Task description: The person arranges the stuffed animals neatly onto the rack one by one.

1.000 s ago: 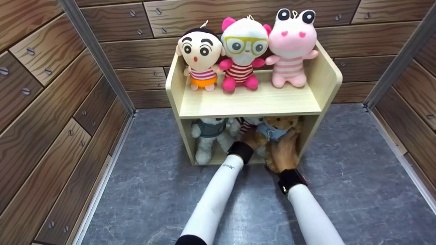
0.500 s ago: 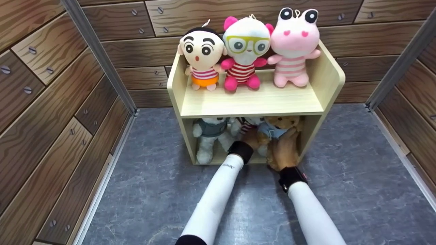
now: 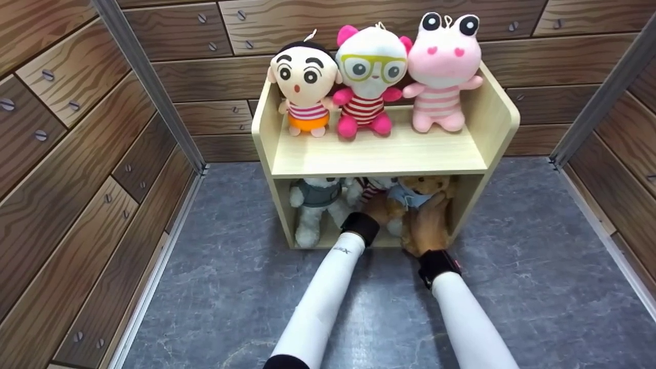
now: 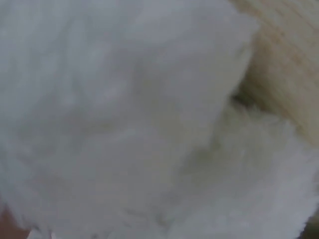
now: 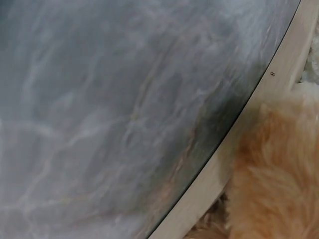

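Observation:
A brown teddy bear (image 3: 435,183) in a light blue garment (image 3: 408,196) sits at the right of the lower compartment of a pale wooden shelf (image 3: 379,156). My right hand (image 3: 429,228) grips its right-hand side, low down. On its other side my left hand (image 3: 379,207) reaches in against it, fingertips hidden. Beside that hand sits a white plush toy in red-striped clothing (image 3: 371,188), partly covered. White plush fur (image 4: 114,109) fills the left wrist view. In the right wrist view, brown fur (image 5: 279,174) of the bear lies by the shelf's front edge (image 5: 219,164).
A white plush in a grey-green vest (image 3: 320,195) sits at the lower left. On top stand a boy doll (image 3: 305,84), a panda plush with yellow glasses (image 3: 366,77) and a pink frog-like plush (image 3: 442,77). Wood-patterned walls (image 3: 66,215) surround the grey floor (image 3: 215,287).
The head view shifted slightly early on. Both hands stay at the teddy bear with barely any movement, and the toys keep their places.

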Demonstrator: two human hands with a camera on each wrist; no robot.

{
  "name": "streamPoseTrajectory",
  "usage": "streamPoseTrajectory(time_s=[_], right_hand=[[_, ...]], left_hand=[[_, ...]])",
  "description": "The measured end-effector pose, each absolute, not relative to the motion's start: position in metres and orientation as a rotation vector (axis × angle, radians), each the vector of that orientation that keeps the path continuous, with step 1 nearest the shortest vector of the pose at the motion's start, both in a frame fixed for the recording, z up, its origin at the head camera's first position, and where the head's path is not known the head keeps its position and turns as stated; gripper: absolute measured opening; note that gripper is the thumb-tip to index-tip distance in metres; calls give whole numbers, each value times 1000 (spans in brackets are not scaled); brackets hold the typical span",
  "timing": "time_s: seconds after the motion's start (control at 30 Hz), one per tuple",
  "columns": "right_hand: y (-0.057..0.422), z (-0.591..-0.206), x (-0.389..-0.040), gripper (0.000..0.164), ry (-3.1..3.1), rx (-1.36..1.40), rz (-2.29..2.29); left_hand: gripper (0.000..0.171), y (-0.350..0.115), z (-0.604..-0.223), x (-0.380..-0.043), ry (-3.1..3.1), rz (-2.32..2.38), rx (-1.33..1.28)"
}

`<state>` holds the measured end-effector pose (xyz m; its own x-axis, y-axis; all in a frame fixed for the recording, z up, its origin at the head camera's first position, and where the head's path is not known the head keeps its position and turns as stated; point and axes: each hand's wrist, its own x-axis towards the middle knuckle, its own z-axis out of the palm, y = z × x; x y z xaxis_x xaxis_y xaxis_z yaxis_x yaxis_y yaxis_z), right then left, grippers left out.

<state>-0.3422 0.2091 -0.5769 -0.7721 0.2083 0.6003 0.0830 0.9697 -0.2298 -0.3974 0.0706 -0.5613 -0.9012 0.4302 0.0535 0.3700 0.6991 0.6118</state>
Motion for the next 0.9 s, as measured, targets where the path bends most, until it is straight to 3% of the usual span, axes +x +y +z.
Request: streamPoseTrajectory(time_s=[0.23,0.53,0.77,0.9], right_hand=[[207,-579,-344,77,-2508,-165,-14],[204,-579,-349,74,-2520,-166,389],[201,-580,-355,71,-2508,-212,314],[201,-580,-354,73,-2547,-191,217]], left_hand=[[65,69,-561,-397,2858,827,681],[61,61,-551,-393,2699,941,624],[31,60,-564,-404,2682,1044,798],[33,60,-566,-405,2700,1030,803]])
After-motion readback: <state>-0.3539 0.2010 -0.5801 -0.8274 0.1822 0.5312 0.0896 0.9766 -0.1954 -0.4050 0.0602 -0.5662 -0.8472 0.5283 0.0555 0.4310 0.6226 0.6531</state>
